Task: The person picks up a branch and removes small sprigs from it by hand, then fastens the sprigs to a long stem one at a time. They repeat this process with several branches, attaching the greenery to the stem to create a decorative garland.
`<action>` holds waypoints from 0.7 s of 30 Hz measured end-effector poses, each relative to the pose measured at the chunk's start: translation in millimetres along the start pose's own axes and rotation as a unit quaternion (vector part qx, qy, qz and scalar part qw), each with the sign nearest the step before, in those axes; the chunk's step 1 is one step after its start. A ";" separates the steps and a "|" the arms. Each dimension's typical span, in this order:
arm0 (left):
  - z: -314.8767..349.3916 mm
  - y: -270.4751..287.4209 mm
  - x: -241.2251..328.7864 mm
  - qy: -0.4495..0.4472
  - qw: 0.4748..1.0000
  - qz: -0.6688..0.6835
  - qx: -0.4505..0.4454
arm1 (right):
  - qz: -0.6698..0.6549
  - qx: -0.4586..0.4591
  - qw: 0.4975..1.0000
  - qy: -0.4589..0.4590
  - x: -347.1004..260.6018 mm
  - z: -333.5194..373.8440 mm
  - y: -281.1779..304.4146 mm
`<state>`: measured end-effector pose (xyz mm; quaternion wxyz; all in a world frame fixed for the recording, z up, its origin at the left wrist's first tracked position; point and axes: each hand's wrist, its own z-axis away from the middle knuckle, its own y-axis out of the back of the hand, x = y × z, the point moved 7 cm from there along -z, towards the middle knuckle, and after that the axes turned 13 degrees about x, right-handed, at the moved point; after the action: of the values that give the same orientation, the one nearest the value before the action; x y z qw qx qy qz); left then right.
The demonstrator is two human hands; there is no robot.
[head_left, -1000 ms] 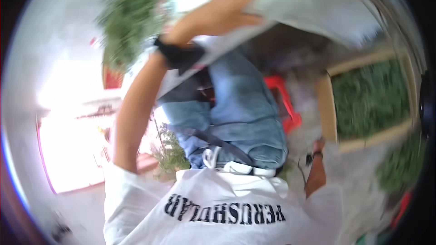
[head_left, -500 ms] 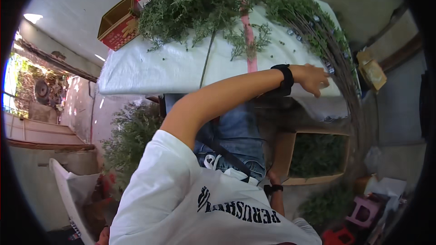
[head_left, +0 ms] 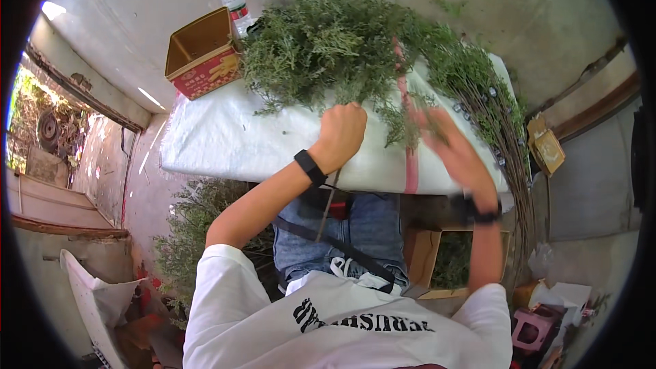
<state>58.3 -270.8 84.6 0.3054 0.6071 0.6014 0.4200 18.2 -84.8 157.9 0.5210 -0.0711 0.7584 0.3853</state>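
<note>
Branch [head_left: 329,208] in the left hand [head_left: 342,135]: fingers closed around its stem, knuckles up, over the front part of the white sheet [head_left: 232,137]. Bare lower stem runs down from the fist, past the table edge, in front of the person's jeans [head_left: 372,225]. Leafy growth lies just beyond the knuckles, merging with the foliage pile [head_left: 321,37]; where one ends and the other begins, cannot tell.

Right hand [head_left: 447,143] motion-blurred, to the right of the pink stripe [head_left: 411,171], among thin green sprigs [head_left: 396,128]. Whether it pinches any of them or its fingers are spread, cannot tell. Hands apart from each other; dark band on each wrist.

Farther back on the sheet, left: open-topped red and gold tin [head_left: 205,72], with a clear red-capped bottle [head_left: 234,5] just behind it. Right side: bundle of long stems [head_left: 509,130], leafy ends toward the wall, bare ends hanging past the front edge. Below, partly hidden by the right forearm, cardboard box [head_left: 425,260] holding more greenery [head_left: 447,260].
</note>
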 end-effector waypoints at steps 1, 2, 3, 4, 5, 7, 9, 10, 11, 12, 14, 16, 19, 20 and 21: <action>-1.6 -7.5 -4.2 0.010 1.000 -0.013 0.001 | 0.074 -0.011 0.991 0.115 -12.9 -39.2 -4.0; -4.7 -10.8 -11.0 0.023 0.999 -0.028 0.024 | 0.161 -0.010 0.968 0.190 -17.2 -75.3 -13.4; -6.2 -17.5 -17.4 0.027 0.999 -0.034 0.009 | 0.224 -0.030 0.943 0.244 -18.7 -103.4 -29.1; -8.1 -19.5 -22.1 0.027 0.999 0.000 0.025 | 0.294 -0.036 0.909 0.293 -19.3 -129.4 -46.6; -9.8 -19.0 -26.8 0.023 0.998 0.030 0.042 | 0.284 -0.039 0.907 0.309 -22.1 -152.5 -57.8; -13.4 -15.2 -36.5 0.020 0.997 0.053 0.058 | 0.382 -0.041 0.858 0.341 -25.1 -189.9 -79.8; -12.2 -2.3 -51.3 0.131 0.941 0.294 0.102 | 0.433 -0.026 0.827 0.358 -28.6 -224.4 -86.5; -10.7 2.8 -56.0 0.198 0.885 0.411 0.091 | 0.457 -0.016 0.819 0.346 -32.1 -247.1 -80.8; -12.0 13.6 -51.5 0.171 0.895 0.401 0.093 | 0.457 0.024 0.805 0.378 -39.5 -263.6 -75.9; -6.9 16.2 -51.5 0.239 0.837 0.491 0.046 | 0.500 0.059 0.781 0.371 -40.9 -278.4 -70.9; 10.0 20.7 -42.4 0.377 0.674 0.633 -0.051 | 0.501 0.055 0.794 0.339 -38.5 -298.4 -65.7; 18.7 37.4 -30.8 0.403 0.633 0.653 -0.097 | 0.527 0.048 0.795 0.297 -33.8 -307.0 -56.2; 30.1 59.7 -18.1 0.439 0.588 0.664 -0.147 | 0.503 0.040 0.826 0.250 -28.8 -302.9 -37.9; 32.2 65.0 -14.8 0.441 0.586 0.660 -0.160 | 0.504 0.046 0.828 0.243 -26.4 -301.5 -27.9; 36.4 69.0 -10.0 0.446 0.574 0.663 -0.178 | 0.494 0.056 0.830 0.252 -24.0 -299.0 -19.3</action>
<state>123.7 -282.0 126.8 -0.2630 0.5058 0.0044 0.8215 -181.1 -302.1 216.3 0.0553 0.2473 0.8178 0.5167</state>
